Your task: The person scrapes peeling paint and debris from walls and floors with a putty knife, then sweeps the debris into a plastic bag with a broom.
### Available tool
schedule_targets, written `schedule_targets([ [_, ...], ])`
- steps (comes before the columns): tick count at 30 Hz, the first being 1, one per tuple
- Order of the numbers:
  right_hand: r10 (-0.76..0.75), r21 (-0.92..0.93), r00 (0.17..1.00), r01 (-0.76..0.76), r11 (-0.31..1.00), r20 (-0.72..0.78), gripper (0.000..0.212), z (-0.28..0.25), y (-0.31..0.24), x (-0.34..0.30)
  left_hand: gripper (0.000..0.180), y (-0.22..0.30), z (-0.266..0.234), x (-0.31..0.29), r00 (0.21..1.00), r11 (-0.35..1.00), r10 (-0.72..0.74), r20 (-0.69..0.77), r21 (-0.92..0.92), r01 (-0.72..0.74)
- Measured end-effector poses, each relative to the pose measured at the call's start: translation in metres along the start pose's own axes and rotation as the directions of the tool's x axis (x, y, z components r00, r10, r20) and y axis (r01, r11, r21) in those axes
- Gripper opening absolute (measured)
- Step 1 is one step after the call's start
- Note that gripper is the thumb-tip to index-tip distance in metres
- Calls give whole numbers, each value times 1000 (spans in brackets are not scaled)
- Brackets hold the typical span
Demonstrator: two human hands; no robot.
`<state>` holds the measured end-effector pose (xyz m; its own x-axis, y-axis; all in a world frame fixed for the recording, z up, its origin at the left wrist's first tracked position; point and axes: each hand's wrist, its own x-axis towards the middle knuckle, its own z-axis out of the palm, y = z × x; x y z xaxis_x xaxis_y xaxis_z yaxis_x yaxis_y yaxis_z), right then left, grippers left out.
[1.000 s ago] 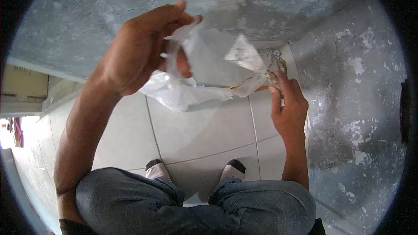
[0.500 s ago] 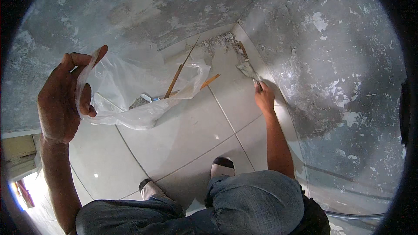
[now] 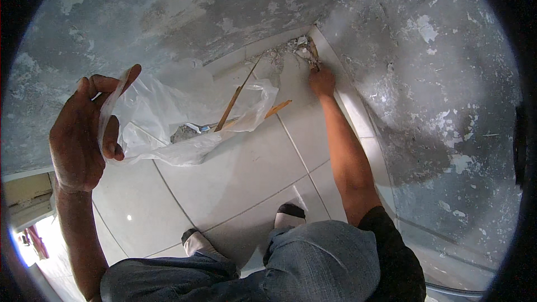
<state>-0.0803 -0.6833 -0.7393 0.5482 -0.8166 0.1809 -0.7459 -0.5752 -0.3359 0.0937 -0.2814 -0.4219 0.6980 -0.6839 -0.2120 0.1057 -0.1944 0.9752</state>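
Note:
My left hand (image 3: 78, 140) grips the rim of a clear plastic bag (image 3: 179, 155), thumb on one side and fingers on the other, so its mouth gapes. In the bag lie a grey lump of rubble (image 3: 183, 132), a small white and blue scrap (image 3: 196, 127) and long splinters of wood (image 3: 230, 106), some poking out past the rim. Out at the corner, my right hand (image 3: 323, 83) is closed around a scraper (image 3: 315, 67), whose blade is mostly hidden among the debris. Paint flakes and crumbs (image 3: 274, 59) are heaped there, beside a thin wooden strip (image 3: 314, 49).
Two grey walls with peeling paint (image 3: 425, 28) meet at the corner, edged by a pale tile skirting (image 3: 349, 100). Light floor tiles (image 3: 240, 173) spread below, with my socked feet (image 3: 290, 215) on them. A dark cable (image 3: 456, 291) runs at lower right.
My right hand has pushed the scraper farther away, up into the debris at the corner. The left hand still holds the bag and has barely shifted.

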Motion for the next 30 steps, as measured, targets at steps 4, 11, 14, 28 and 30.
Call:
schedule_targets([
  [4,-2,155,991,23,988,-133,28,4,5,-5,49,-5,7,1,998,998,63,-18,30,-63],
  [11,-40,279,975,102,955,-218,26,-13,1,-8,29,2,10,1,994,994,103,-27,-34,-104],
  [14,-8,366,995,45,930,-102,26,-32,-5,-10,26,3,11,-2,996,992,86,-26,-87,-88],
  [28,-273,356,961,274,894,-54,36,-198,-112,-82,49,-9,4,0,995,979,38,91,-201,-19],
  [30,-303,394,953,285,874,-16,35,-214,-139,-96,50,-8,1,0,997,981,20,76,-196,-4],
])
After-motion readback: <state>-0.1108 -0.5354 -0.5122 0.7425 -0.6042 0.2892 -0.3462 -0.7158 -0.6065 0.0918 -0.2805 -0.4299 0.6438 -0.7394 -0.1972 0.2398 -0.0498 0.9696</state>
